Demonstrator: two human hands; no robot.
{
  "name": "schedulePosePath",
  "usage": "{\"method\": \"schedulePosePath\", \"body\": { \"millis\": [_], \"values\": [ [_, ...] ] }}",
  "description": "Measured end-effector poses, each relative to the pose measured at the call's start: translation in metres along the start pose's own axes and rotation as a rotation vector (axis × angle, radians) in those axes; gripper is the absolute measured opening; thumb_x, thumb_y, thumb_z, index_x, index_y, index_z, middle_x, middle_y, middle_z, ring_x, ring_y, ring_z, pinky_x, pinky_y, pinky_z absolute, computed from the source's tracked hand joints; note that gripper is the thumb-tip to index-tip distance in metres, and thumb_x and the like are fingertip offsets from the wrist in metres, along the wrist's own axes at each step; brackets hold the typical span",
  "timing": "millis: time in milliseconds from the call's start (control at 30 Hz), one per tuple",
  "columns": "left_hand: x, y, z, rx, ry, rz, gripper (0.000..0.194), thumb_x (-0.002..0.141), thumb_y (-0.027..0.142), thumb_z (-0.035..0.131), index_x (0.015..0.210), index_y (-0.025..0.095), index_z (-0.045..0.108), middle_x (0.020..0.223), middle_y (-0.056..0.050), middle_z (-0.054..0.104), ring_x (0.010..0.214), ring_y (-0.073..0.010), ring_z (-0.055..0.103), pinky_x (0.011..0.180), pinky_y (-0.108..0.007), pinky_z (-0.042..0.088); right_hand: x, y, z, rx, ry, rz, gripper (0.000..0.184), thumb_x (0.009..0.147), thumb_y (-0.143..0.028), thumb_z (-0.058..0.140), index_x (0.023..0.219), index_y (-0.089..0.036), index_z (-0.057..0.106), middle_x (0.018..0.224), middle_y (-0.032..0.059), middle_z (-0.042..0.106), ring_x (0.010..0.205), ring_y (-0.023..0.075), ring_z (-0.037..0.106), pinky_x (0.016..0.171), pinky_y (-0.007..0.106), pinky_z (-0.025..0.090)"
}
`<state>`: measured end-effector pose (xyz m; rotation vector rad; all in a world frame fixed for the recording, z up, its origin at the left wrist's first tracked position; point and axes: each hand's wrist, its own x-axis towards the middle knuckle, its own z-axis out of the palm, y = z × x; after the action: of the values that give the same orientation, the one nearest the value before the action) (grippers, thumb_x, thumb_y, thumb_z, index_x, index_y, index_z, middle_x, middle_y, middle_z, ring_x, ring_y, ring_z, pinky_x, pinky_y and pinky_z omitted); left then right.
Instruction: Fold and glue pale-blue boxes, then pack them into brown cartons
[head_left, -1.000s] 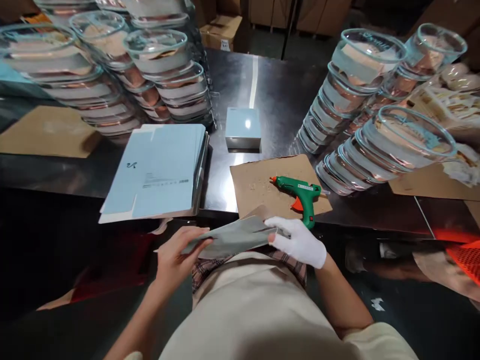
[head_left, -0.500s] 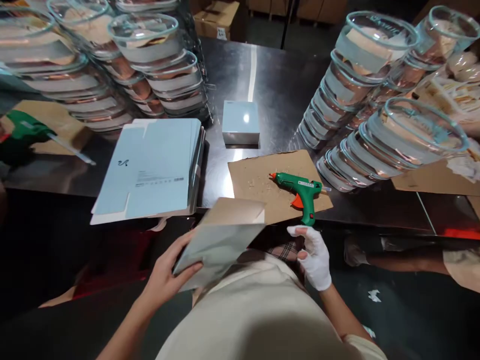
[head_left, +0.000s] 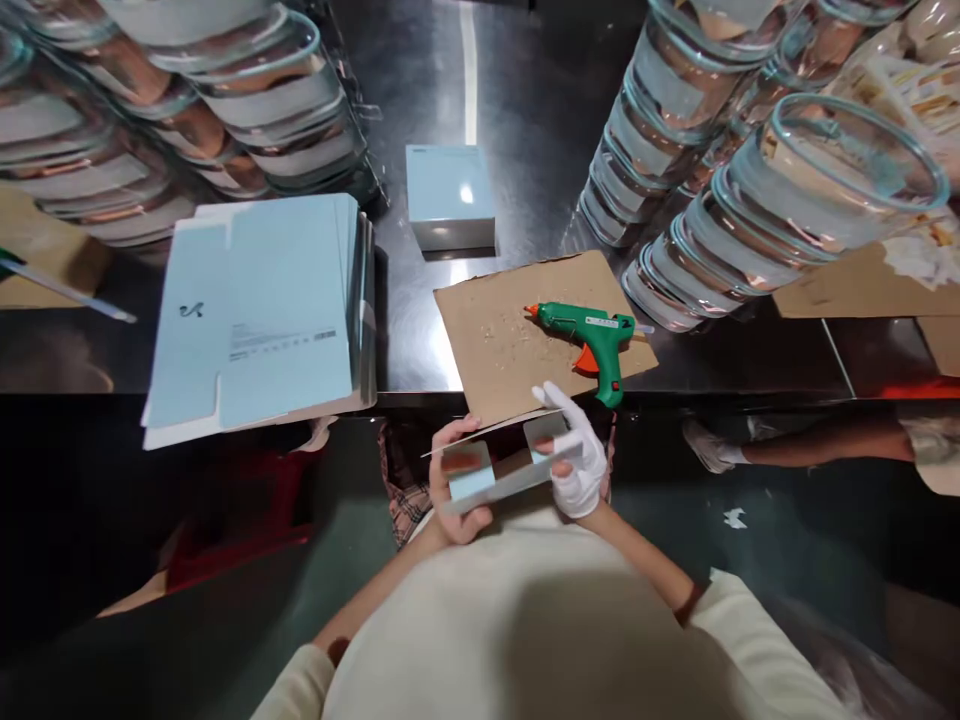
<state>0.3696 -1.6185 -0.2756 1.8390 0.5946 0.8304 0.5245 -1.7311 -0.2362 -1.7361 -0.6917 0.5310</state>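
Note:
Both hands hold a partly opened light-blue cardboard box [head_left: 517, 482] in front of my body, its open side facing up and flaps showing at each end. My left hand [head_left: 457, 485], bare, wraps round the left end with the thumb underneath on the near side. My right hand [head_left: 579, 465], in a white glove with bare fingertips showing, grips the right end. Just beyond the box, a green hot glue gun [head_left: 592, 335] with an orange trigger lies on a sheet of brown cardboard [head_left: 495, 340] at the table edge.
A stack of flat light-blue box blanks [head_left: 255, 310] lies at the left. A folded light-blue box [head_left: 451, 195] stands farther back on the metal table [head_left: 416, 350]. Tall stacks of clear bowls [head_left: 750, 250] rise on both sides. Another person's leg [head_left: 817, 442] shows at the right.
The flattened box in my left hand has been opened into a sleeve and brought to the middle. My right hand has moved in from the right and taken hold of its other end.

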Motion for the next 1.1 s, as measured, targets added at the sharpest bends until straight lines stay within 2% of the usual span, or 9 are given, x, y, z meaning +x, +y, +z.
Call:
{"method": "schedulePosePath", "body": {
  "millis": [100,167,267,333,467,633,833,967,1100],
  "values": [
    [0.01,0.011,0.01,-0.219,0.07,0.148,0.068,0.096,0.076,0.056,0.15,0.041,0.036,0.151,-0.016,0.05,0.139,-0.0348,0.06,0.111,-0.063,0.054,0.0,-0.004,0.01,0.069,0.225,-0.066,0.056,0.101,-0.066,0.054,0.133,-0.02,0.064,0.13,0.0165,0.073,0.123,0.0309,0.072,0.11,0.047,0.057],
    [0.018,0.015,0.005,-0.208,-0.02,0.229,0.071,0.1,0.065,0.059,0.157,0.05,0.02,0.158,-0.015,0.045,0.142,-0.0332,0.059,0.107,-0.061,0.058,0.0,-0.003,0.015,0.133,0.277,-0.063,0.045,0.1,-0.052,0.061,0.134,-0.023,0.058,0.136,0.0155,0.07,0.121,0.0285,0.073,0.107,0.046,0.059],
    [0.028,0.014,-0.014,-0.044,-0.192,0.349,0.041,0.104,0.049,0.063,0.142,0.041,0.05,0.144,-0.013,0.055,0.127,-0.0293,0.067,0.088,-0.043,0.063,0.002,0.002,0.006,0.242,0.247,-0.016,0.059,0.096,-0.046,0.067,0.146,-0.027,0.042,0.155,0.019,0.056,0.115,0.0252,0.076,0.097,0.041,0.062],
    [0.033,0.011,-0.028,0.024,-0.185,0.341,0.025,0.101,0.045,0.071,0.118,0.028,0.066,0.122,-0.011,0.064,0.106,-0.0242,0.07,0.075,-0.034,0.059,0.011,0.007,-0.015,0.201,0.265,0.022,0.056,0.098,-0.05,0.064,0.145,-0.026,0.043,0.152,0.019,0.058,0.109,0.023,0.076,0.091,0.039,0.063],
    [0.041,0.005,-0.038,0.071,-0.061,0.209,0.026,0.094,0.046,0.079,0.104,0.023,0.072,0.099,-0.005,0.066,0.087,-0.0195,0.066,0.073,-0.03,0.054,0.062,0.016,-0.067,-0.392,0.446,0.2,0.05,0.091,-0.059,0.067,0.12,-0.018,0.066,0.125,0.0169,0.071,0.098,0.0251,0.072,0.094,0.042,0.059],
    [0.044,0.002,-0.029,0.056,-0.09,0.097,0.031,0.093,0.052,0.078,0.104,0.023,0.074,0.108,-0.008,0.067,0.097,-0.0231,0.067,0.082,-0.035,0.055,0.131,0.017,-0.095,-0.829,-0.008,0.545,0.029,0.076,-0.044,0.078,0.085,-0.017,0.073,0.092,0.0123,0.076,0.093,0.0282,0.072,0.085,0.035,0.054],
    [0.043,-0.002,-0.026,0.063,0.021,-0.022,0.035,0.096,0.056,0.073,0.105,0.023,0.072,0.103,-0.006,0.068,0.098,-0.0226,0.067,0.085,-0.035,0.056,0.127,0.006,-0.085,-0.037,0.167,0.678,0.027,0.066,-0.041,0.074,0.076,-0.019,0.061,0.058,0.0023,0.063,0.053,0.0171,0.057,0.051,0.028,0.045],
    [0.056,0.004,-0.018,0.036,0.046,-0.042,0.031,0.093,0.053,0.077,0.104,0.024,0.075,0.101,-0.005,0.073,0.099,-0.0232,0.067,0.091,-0.037,0.056,0.092,-0.012,-0.073,0.119,0.39,0.382,0.045,0.066,-0.056,0.084,0.083,-0.019,0.064,0.067,0.0034,0.07,0.054,0.0165,0.06,0.048,0.027,0.047],
    [0.071,0.016,-0.001,0.012,0.038,-0.059,0.032,0.095,0.054,0.075,0.104,0.024,0.076,0.103,-0.006,0.077,0.1,-0.0237,0.069,0.101,-0.042,0.054,0.048,-0.023,-0.069,0.081,0.217,0.248,0.042,0.085,-0.061,0.077,0.084,-0.018,0.074,0.066,0.0038,0.068,0.053,0.0157,0.057,0.049,0.029,0.047]
  ]
}}
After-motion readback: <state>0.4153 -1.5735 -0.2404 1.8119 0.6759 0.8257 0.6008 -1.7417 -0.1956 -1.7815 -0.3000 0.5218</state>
